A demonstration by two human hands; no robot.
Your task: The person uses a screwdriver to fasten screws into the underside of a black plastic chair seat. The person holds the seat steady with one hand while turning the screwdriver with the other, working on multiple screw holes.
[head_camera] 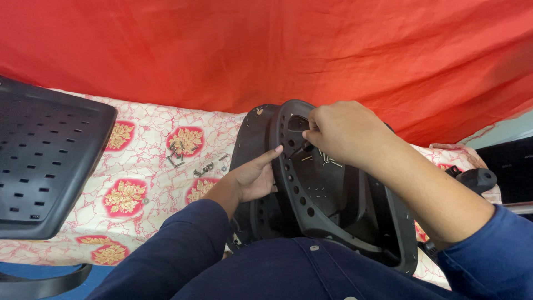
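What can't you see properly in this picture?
- Head view: what the right hand pinches is hidden by its own fingers against the black chair part.
- The left hand's palm is behind that part's rim.
- The small screws on the cloth are too small to count.
- The perforated black panel is cut off by the left edge.
- The black knob is partly hidden by the right arm.

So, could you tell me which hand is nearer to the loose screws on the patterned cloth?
Left. The left hand grips the black seat part's edge beside the screws; the right hand works farther off.
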